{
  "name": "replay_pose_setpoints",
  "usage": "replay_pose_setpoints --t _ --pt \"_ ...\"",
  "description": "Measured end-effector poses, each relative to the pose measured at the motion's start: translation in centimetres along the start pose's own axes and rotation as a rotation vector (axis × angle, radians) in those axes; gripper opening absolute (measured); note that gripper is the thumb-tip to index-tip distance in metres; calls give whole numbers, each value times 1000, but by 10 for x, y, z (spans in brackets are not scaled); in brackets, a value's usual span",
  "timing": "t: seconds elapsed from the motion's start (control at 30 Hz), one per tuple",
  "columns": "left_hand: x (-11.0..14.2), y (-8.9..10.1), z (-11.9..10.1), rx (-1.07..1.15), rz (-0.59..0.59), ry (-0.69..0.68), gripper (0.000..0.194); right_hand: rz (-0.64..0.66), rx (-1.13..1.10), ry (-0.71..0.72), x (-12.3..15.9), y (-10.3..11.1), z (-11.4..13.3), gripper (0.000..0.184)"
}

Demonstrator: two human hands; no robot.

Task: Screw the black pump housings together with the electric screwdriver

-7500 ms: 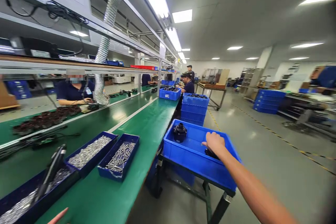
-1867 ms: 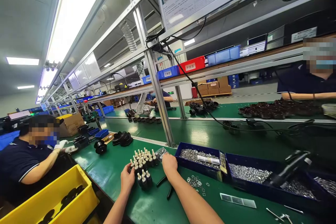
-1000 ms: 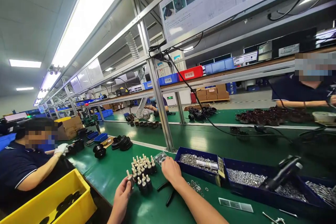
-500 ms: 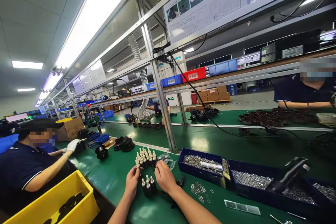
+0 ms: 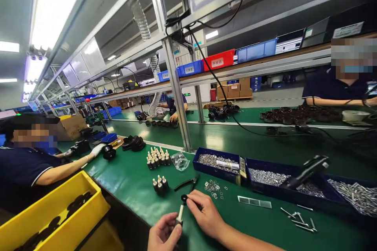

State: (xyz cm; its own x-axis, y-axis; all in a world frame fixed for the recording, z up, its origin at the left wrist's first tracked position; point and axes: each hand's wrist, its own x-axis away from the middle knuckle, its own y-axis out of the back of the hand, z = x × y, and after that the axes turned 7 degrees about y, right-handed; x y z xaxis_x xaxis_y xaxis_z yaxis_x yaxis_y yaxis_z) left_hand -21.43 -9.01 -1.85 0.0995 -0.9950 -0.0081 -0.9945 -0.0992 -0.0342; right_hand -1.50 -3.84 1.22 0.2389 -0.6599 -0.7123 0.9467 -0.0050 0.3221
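My left hand [image 5: 165,233] grips a small black part with a white shaft [image 5: 180,213], the shaft pointing up. Just above the shaft's tip, my right hand [image 5: 207,213] pinches a small black ring [image 5: 184,199] between thumb and finger; I cannot tell whether ring and shaft touch. Beyond my hands stands a small group of white-tipped black parts [image 5: 160,185], upright on the green table [image 5: 132,188]. A larger group of the same parts [image 5: 158,158] stands farther back. Black pliers [image 5: 188,183] lie near my right hand, beside scattered metal rings [image 5: 213,188].
Blue bins [image 5: 218,170] of metal pieces line the right side, a black power tool [image 5: 309,170] lying across one. Loose screws [image 5: 300,219] and a clear strip [image 5: 255,202] lie nearby. A yellow bin [image 5: 55,211] and a co-worker [image 5: 26,176] are at left. A metal post [image 5: 178,98] rises ahead.
Both hands have come back from the groups of parts towards me. The left now holds a white-shafted part and the right a black ring. The co-worker's gloved hand has moved to a black spool.
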Motion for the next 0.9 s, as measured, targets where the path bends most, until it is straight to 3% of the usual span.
replay_pose_setpoints --t 0.2,0.47,0.63,0.7,0.83,0.9 --pt "3 -24 -14 82 8 10 64 60 8 56 4 19 11 33" --pt "4 -22 -19 -55 1 -1 70 38 1 141 -1 22 2 22" --pt "-1 -16 -5 -78 19 7 69 48 -11 202 -3 23 0 25" --pt "-2 -15 1 -133 -3 -74 63 49 12 226 -1 20 1 25" --pt "2 -18 8 -341 -154 -346 40 -7 118 256 4 11 3 29" --pt "6 -17 7 -310 -141 -337 42 12 165 339 5 11 3 30"
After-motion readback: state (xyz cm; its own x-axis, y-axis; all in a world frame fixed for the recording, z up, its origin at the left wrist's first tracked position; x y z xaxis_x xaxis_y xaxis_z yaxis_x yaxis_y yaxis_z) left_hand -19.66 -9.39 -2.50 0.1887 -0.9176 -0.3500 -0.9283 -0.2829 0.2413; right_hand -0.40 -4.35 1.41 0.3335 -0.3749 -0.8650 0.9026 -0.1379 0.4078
